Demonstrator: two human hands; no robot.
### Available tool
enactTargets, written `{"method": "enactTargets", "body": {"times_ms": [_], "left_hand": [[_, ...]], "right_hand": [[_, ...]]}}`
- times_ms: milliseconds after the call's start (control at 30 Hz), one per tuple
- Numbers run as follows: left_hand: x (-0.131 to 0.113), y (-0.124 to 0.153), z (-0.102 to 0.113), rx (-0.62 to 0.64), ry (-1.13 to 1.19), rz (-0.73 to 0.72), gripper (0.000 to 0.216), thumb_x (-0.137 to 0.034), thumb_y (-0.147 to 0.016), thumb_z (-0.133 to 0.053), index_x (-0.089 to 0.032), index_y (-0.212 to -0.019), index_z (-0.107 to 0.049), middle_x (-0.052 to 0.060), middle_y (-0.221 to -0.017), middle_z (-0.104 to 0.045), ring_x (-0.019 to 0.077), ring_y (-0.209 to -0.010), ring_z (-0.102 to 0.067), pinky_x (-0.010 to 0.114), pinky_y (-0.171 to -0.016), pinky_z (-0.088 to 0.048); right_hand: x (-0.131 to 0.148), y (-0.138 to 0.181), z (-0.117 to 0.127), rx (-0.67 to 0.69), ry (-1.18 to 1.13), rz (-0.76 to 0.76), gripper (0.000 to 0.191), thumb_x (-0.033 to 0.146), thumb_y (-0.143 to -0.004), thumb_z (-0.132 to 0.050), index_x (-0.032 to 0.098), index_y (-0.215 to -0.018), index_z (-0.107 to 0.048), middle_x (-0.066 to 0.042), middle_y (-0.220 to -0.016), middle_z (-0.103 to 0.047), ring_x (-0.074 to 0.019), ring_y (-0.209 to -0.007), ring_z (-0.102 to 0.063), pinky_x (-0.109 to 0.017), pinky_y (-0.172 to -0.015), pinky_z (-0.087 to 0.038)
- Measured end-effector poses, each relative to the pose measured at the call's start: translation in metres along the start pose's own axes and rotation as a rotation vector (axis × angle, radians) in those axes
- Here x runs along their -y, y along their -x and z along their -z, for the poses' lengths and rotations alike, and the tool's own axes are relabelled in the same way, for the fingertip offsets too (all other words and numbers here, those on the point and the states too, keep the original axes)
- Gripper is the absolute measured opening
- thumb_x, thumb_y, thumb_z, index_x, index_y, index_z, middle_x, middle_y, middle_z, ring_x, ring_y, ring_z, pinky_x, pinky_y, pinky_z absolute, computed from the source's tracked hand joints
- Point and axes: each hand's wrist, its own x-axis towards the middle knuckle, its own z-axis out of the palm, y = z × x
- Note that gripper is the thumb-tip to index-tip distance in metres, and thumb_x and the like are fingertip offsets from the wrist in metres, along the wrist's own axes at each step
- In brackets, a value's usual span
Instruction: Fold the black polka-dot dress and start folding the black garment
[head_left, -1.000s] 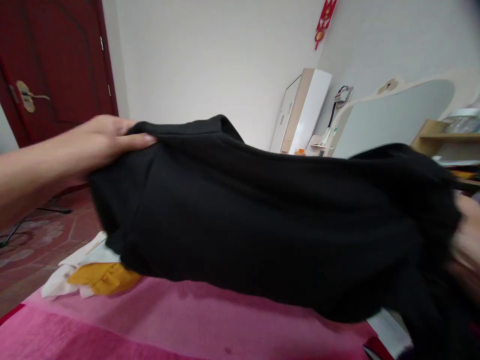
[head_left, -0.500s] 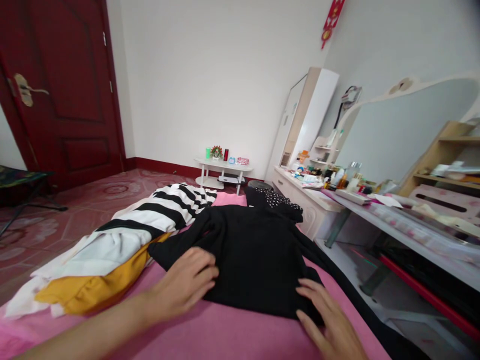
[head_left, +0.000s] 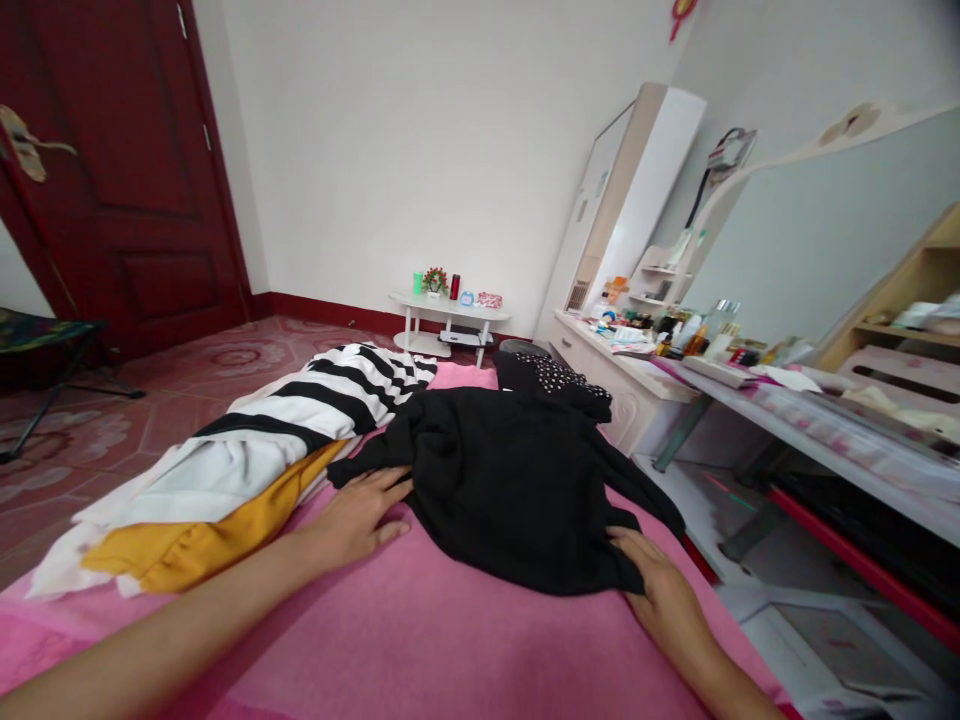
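Note:
A black garment (head_left: 510, 480) lies spread on the pink bed cover (head_left: 450, 640). My left hand (head_left: 360, 515) rests flat on the cover, fingers stretched out, fingertips touching the garment's left edge. My right hand (head_left: 660, 590) lies flat at the garment's lower right corner, fingers apart and touching the cloth. Neither hand grips anything.
A pile of clothes sits left of the black garment: a black-and-white striped piece (head_left: 315, 395), a white one (head_left: 187, 490) and a mustard-yellow one (head_left: 187, 545). A cluttered dresser (head_left: 675, 380) and desk stand right of the bed. A small white table (head_left: 446, 320) is by the far wall, a red door (head_left: 120, 170) at left.
The black garment was held up in the air a second ago; it now lies on the bed. Both hands have slid outward to its left and lower right edges.

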Motion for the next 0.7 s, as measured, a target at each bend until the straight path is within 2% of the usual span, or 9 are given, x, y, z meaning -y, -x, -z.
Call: {"method": "enactTargets", "body": {"times_ms": [100,200,300,400,467,533,600,633,700], "left_hand": [[-0.003,-0.027,-0.006,0.001,0.010,0.008,0.040,-0.023,-0.082,-0.052,-0.021,-0.122,-0.058,0.010,-0.129,-0.056,0.0245,-0.118,-0.050,0.039,-0.101,-0.039],[-0.004,-0.044,0.004,-0.013,0.051,0.051,0.029,-0.013,-0.081,-0.045,-0.020,-0.101,-0.066,0.008,-0.103,-0.066,0.0225,-0.102,-0.058,0.036,-0.092,-0.043],[0.004,-0.045,0.033,0.029,0.279,0.077,0.024,-0.020,-0.085,-0.043,-0.020,-0.095,-0.065,0.003,-0.093,-0.067,0.0201,-0.091,-0.061,0.031,-0.084,-0.045],[0.022,-0.032,0.073,0.179,0.544,0.078,0.027,-0.034,-0.089,-0.043,-0.020,-0.096,-0.064,0.001,-0.090,-0.067,0.0183,-0.085,-0.062,0.027,-0.078,-0.047],[0.032,-0.022,0.094,0.295,0.574,0.083,0.031,-0.043,-0.087,-0.046,-0.019,-0.092,-0.066,0.000,-0.087,-0.068,0.0188,-0.082,-0.062,0.026,-0.075,-0.047],[0.035,-0.015,0.106,0.331,0.513,0.091,0.033,-0.048,-0.083,-0.052,-0.020,-0.088,-0.069,0.001,-0.084,-0.068,0.0194,-0.081,-0.062,0.026,-0.074,-0.047],[0.026,-0.013,0.105,0.261,0.459,0.095,0.033,-0.050,-0.081,-0.055,-0.021,-0.090,-0.069,0.001,-0.088,-0.069,0.0197,-0.084,-0.062,0.027,-0.077,-0.047],[0.019,-0.015,0.100,0.206,0.448,0.093,0.033,-0.049,-0.081,-0.055,-0.022,-0.093,-0.069,0.002,-0.092,-0.069,0.0197,-0.087,-0.062,0.028,-0.080,-0.046],[0.000,-0.020,0.081,0.108,0.437,0.062,0.032,-0.048,-0.084,-0.053,-0.023,-0.100,-0.066,0.002,-0.101,-0.067,0.0198,-0.096,-0.060,0.030,-0.088,-0.045]], "right_hand": [[0.011,-0.024,0.012,0.011,-0.164,-0.139,0.024,0.033,-0.077,-0.056,0.022,-0.094,-0.069,-0.007,-0.097,-0.070,-0.0297,-0.097,-0.064,-0.046,-0.089,-0.049],[0.029,-0.036,0.030,0.047,-0.537,-0.332,0.028,0.041,-0.074,-0.061,0.022,-0.093,-0.070,-0.004,-0.084,-0.073,-0.0292,-0.088,-0.067,-0.045,-0.086,-0.051],[0.046,-0.027,0.049,0.111,-0.876,-0.483,0.033,0.047,-0.078,-0.059,0.022,-0.098,-0.069,-0.005,-0.086,-0.073,-0.0266,-0.087,-0.068,-0.041,-0.084,-0.052],[0.041,-0.005,0.063,0.261,-0.968,-0.525,0.043,0.058,-0.081,-0.052,0.020,-0.096,-0.068,-0.008,-0.084,-0.073,-0.0247,-0.080,-0.069,-0.038,-0.077,-0.054],[0.018,0.005,0.068,0.284,-0.943,-0.560,0.052,0.063,-0.083,-0.044,0.017,-0.095,-0.067,-0.009,-0.082,-0.072,-0.0224,-0.071,-0.068,-0.036,-0.070,-0.055],[-0.021,0.008,0.067,0.097,-0.845,-0.640,0.050,0.060,-0.082,-0.046,0.016,-0.094,-0.066,-0.010,-0.085,-0.071,-0.0190,-0.064,-0.066,-0.032,-0.062,-0.054],[-0.066,0.004,0.060,-0.209,-0.649,-0.736,0.039,0.049,-0.076,-0.057,0.015,-0.095,-0.064,-0.011,-0.091,-0.069,-0.0172,-0.065,-0.064,-0.027,-0.055,-0.052],[-0.087,0.000,0.055,-0.295,-0.533,-0.774,0.037,0.041,-0.073,-0.060,0.014,-0.097,-0.063,-0.012,-0.094,-0.069,-0.0179,-0.067,-0.065,-0.025,-0.053,-0.050],[-0.122,-0.009,0.044,-0.334,-0.267,-0.779,0.042,0.027,-0.066,-0.061,0.013,-0.105,-0.062,-0.013,-0.101,-0.068,-0.0198,-0.073,-0.066,-0.025,-0.054,-0.050]]}}
